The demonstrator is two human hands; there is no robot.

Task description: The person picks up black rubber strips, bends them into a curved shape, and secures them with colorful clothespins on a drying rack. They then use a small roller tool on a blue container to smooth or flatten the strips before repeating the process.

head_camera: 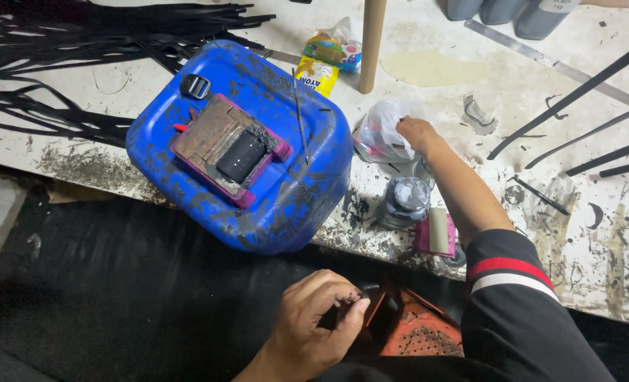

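My right hand [416,133] reaches out over the stained workbench and its fingertips pinch into a clear plastic bag [382,131] holding small dark and red items. My left hand [318,318] is low near my lap, fingers closed on a small black part [367,291] beside an orange perforated object [417,332]. A blue plastic jerrycan [254,152] lies on its side on the bench edge, with a pink-framed wooden block [219,145] and a black pad on top.
A capped jar [406,199] and a pink roller tool [438,233] stand by my right forearm. Black strips [81,42] pile at the upper left, more lie at the right [576,99]. A wooden post [372,42], snack packets [328,56] and a metal ruler [541,60] sit farther back.
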